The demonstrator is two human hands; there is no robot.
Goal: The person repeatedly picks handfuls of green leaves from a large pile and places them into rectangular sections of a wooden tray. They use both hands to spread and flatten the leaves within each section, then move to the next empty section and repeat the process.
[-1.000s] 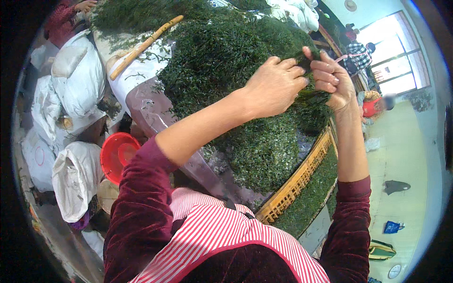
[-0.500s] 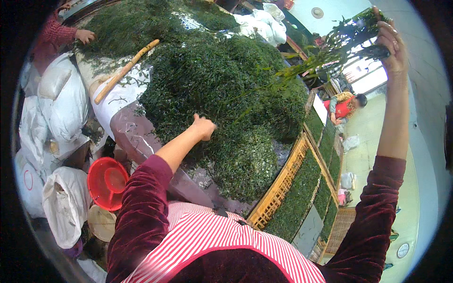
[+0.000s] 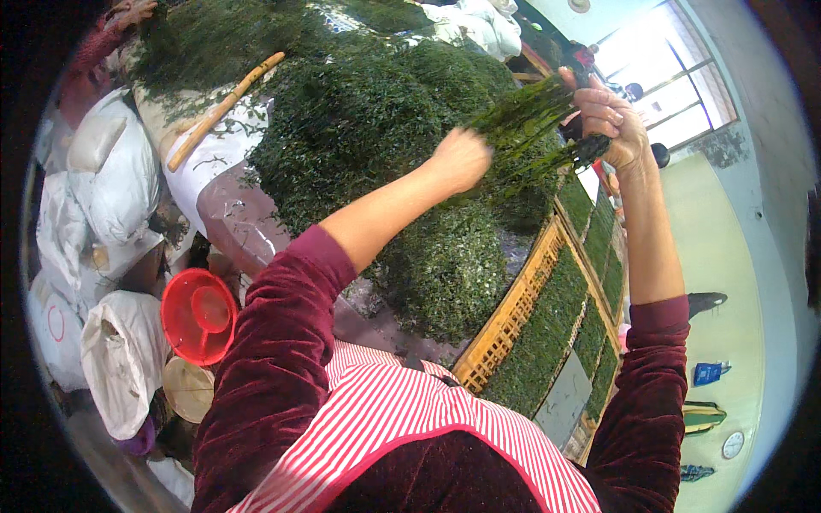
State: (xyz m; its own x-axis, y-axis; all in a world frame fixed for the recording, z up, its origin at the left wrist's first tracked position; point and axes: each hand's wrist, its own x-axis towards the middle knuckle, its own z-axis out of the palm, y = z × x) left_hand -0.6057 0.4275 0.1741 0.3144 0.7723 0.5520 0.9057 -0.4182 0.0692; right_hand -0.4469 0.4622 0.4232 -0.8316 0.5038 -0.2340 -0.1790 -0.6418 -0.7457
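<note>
High on the right, my right hand (image 3: 611,120) grips a bunch of long, limp green leafy strands (image 3: 534,115) by its thick end. The strands trail leftward over the heap. My left hand (image 3: 462,161) is curled closed against their loose ends, its knuckles smeared by motion; whatever its fingers pinch is hidden. Beneath both hands spreads a large heap of dark green leafy material (image 3: 351,128) on a plastic-covered table (image 3: 248,227). A bare wooden stick (image 3: 224,111) rests at the heap's left side.
White sacks (image 3: 115,179), a red plastic basin (image 3: 198,316) and a round tan container (image 3: 188,389) crowd the left. A yellow slatted wooden rack (image 3: 505,316) borders the heap at right, beside green-covered panels (image 3: 539,333). Another person's sleeve (image 3: 90,43) shows at top left.
My right hand has come down and leftward with the bunch. My left hand has moved up and right from the heap to the strands. The other person's hand has risen.
</note>
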